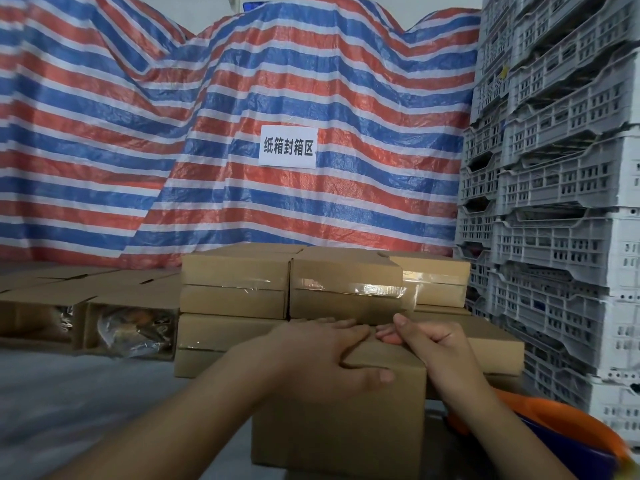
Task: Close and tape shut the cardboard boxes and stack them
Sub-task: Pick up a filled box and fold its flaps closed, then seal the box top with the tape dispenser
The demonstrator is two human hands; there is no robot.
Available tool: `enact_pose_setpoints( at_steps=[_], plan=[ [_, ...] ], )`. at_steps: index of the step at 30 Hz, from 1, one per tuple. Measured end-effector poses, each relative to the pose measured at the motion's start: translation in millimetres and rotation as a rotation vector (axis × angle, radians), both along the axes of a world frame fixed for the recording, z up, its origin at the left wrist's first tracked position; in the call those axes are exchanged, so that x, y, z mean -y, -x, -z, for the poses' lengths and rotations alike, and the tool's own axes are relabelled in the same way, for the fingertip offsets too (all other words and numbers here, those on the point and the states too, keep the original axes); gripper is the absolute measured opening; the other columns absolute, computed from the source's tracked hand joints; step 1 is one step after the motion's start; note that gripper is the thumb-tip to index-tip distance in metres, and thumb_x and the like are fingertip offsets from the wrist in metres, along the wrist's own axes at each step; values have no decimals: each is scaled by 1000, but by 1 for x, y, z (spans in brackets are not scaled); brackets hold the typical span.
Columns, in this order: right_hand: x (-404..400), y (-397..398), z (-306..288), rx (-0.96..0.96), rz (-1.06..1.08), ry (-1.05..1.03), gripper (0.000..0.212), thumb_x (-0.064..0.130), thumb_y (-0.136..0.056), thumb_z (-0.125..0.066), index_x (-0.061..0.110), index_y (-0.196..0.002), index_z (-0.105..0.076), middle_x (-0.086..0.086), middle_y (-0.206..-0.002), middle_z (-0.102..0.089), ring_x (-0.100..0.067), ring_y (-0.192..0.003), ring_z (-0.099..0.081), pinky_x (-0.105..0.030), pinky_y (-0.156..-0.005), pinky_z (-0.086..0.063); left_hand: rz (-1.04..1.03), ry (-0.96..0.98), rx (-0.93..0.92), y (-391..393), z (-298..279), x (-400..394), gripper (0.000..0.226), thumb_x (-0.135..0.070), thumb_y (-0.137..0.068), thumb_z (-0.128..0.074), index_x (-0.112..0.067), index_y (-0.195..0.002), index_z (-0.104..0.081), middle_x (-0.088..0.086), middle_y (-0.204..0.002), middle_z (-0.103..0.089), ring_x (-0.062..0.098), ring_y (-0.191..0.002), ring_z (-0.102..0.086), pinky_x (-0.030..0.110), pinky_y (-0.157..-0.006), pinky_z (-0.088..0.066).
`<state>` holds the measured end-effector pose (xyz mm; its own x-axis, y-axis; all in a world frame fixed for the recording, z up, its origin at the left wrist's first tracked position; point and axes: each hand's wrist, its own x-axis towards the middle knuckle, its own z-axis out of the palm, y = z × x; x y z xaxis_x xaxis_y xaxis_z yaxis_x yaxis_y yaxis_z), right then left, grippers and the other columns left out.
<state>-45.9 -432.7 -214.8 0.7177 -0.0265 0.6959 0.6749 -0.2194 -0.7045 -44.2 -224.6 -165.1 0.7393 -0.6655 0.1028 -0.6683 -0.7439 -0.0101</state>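
A brown cardboard box [339, 420] stands right in front of me with its top flaps down. My left hand [318, 355] lies flat across the top, fingers stretched to the right and thumb down on the front face. My right hand [429, 341] sits at the top's right side with its fingers curled; the fingertips meet the left hand's at the seam and the thumb points up behind them. Just beyond stands a stack of taped boxes [346, 289], two layers high, with clear tape across their front faces.
Open boxes [131, 323] with plastic-wrapped contents lie on their sides at the left. Grey plastic crates [554, 202] tower on the right. An orange and blue basin [561, 420] sits at the lower right. A striped tarp [138, 133] with a white sign [287, 146] hangs behind.
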Motion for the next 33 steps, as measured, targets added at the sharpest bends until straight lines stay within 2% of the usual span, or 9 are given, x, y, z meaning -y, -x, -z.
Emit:
enact_pose_setpoints(
  at_steps=[3, 5, 8, 12, 16, 21, 26, 29, 33],
  plan=[
    [-1, 6, -5, -79, 72, 10, 28, 36, -90, -61, 21, -76, -81, 0, -86, -78, -11, -89, -73, -24, -83, -52, -11, -9, -10, 0, -1, 0, 81, -82, -84, -27, -44, -152, -5, -14, -163, -9, 14, -149, -12, 45, -117, -16],
    [5, 15, -13, -88, 269, 127, 30, 37, -96, -59, 25, -75, -77, 8, -76, -75, -4, -74, -69, -20, -70, -49, -5, -14, -3, 2, -1, 0, 81, -81, -85, -26, -43, -153, -6, -14, -163, -7, 15, -149, -11, 44, -116, -14],
    [28, 37, -24, -170, 751, 647, 37, 52, -96, -52, 28, -72, -66, 4, -64, -65, -5, -61, -62, -27, -58, -51, 5, 0, 15, 4, 1, -3, 82, -82, -85, -25, -41, -153, -6, -14, -163, -7, 14, -149, -9, 43, -117, -12],
    [62, 67, -13, -476, 1054, 1043, 47, 77, -89, -33, 36, -77, -54, 10, -83, -59, -14, -82, -63, -31, -68, -50, -1, 13, 17, 10, 1, -6, 82, -82, -85, -23, -40, -154, -6, -14, -163, -6, 14, -149, -8, 43, -117, -11],
    [75, 82, 13, -644, 992, 995, 64, 80, -89, -22, 33, -102, -63, 9, -86, -63, -10, -74, -58, -28, -62, -45, -19, 60, -64, 21, -1, -12, 83, -85, -82, -14, -42, -153, -10, -14, -163, -8, 15, -150, -6, 47, -118, -9],
    [73, 87, 20, -575, 1028, 953, 56, 85, -84, -21, 36, -90, -48, 14, -75, -53, -2, -62, -52, -21, -51, -40, -23, 185, -249, 31, -12, -14, 77, -80, -86, -8, -42, -153, -14, -12, -163, -10, 14, -150, -2, 47, -118, 1],
    [75, 84, 17, -523, 1107, 888, 74, 90, -74, -13, 34, -84, -59, 11, -69, -60, -2, -65, -58, -19, -58, -46, -31, 447, -475, 28, -21, -23, 74, -71, -94, -9, -30, -147, -40, -1, -147, -46, 19, -136, -40, 43, -116, -21],
    [72, 83, -4, -471, 1068, 620, 94, 88, -66, -7, 20, -63, -71, 2, -59, -64, -14, -64, -64, -31, -61, -49, -70, 599, -456, 22, -20, -29, 72, -67, -97, -11, -27, -143, -47, -3, -144, -50, 15, -132, -44, 40, -114, -25],
    [50, 81, -58, -264, 837, 201, 101, 87, -74, -30, -5, -64, -69, -20, -49, -62, -31, -51, -63, -31, -54, -41, -121, 826, -473, 17, -19, -30, 65, -58, -101, -15, -23, -121, -66, -3, -128, -62, 12, -119, -53, 36, -110, -32]
  ],
)
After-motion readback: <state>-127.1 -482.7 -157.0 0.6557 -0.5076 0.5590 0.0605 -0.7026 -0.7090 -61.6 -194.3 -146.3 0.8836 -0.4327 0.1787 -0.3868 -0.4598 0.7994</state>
